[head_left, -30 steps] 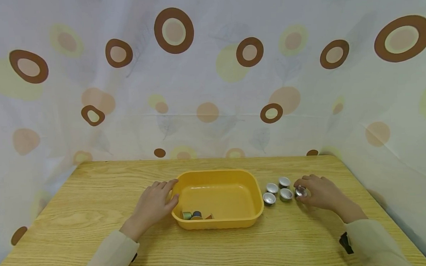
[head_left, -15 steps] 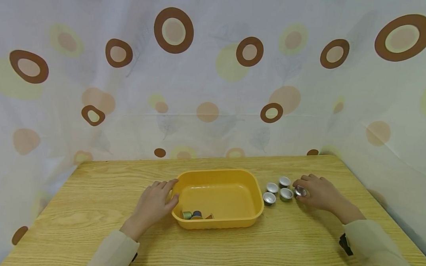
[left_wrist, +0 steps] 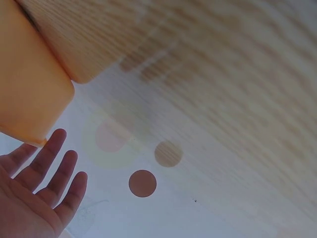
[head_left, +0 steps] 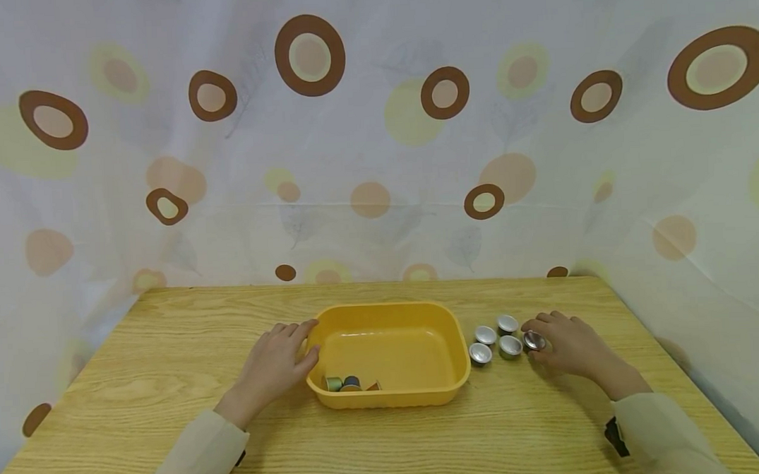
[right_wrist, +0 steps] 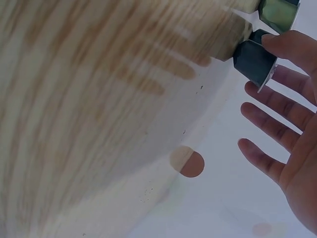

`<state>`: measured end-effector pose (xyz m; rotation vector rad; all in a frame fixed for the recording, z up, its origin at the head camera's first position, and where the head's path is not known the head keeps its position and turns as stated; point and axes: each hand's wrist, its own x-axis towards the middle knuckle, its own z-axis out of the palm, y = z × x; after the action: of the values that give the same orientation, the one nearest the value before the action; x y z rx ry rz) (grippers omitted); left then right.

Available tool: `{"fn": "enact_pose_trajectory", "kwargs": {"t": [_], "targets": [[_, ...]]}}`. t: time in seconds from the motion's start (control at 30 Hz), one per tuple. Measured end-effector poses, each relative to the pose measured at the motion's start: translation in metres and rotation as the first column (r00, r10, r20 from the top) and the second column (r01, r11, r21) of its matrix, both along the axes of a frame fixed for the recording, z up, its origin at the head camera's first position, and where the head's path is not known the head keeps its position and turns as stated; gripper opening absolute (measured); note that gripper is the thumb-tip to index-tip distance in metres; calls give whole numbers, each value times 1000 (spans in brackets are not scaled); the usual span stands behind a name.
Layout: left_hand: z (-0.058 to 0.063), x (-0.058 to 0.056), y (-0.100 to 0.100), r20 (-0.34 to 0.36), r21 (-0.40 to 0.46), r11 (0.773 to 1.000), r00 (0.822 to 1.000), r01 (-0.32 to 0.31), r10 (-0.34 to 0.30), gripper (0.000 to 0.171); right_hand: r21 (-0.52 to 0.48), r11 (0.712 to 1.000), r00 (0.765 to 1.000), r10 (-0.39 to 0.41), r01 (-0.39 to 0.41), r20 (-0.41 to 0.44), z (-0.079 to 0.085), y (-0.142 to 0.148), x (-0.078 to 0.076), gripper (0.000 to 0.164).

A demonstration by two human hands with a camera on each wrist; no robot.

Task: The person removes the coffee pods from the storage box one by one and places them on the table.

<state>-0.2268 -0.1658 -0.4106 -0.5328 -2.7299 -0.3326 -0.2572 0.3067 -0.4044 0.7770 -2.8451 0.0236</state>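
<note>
A yellow plastic bin point(head_left: 393, 400) stands mid-table, and my left hand point(head_left: 275, 360) rests at its left end, thumb and index finger touching the rim. In the left wrist view the fingers point(left_wrist: 52, 148) are extended beside the bin's corner. My right hand point(head_left: 571, 347) pinches a dark coffee capsule point(head_left: 534, 340) with thumb and index finger, its silver lid facing up. The right wrist view shows the dark capsule's body point(right_wrist: 253, 60) against the thumb, the other fingers spread. Several coffee capsules point(head_left: 509, 346) stand lid up between this hand and the bin.
Inside the bin's near-left corner lie several capsules, including a green one point(head_left: 333, 384) and a blue one point(head_left: 351, 381), partly hidden by the rim. The wooden table point(head_left: 389, 449) reaches back to a patterned sheet point(head_left: 363, 146).
The pinched capsule and my right hand have shifted very slightly left. My left hand and the bin stay in place.
</note>
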Motion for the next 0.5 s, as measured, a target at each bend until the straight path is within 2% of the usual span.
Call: {"fn": "enact_pose_trajectory", "kwargs": {"t": [0.5], "targets": [[1,0,0,5,8,1000,1000,-5,5,42,-22,1000,1000,-9,9,21,17,-7,5,38]]}}
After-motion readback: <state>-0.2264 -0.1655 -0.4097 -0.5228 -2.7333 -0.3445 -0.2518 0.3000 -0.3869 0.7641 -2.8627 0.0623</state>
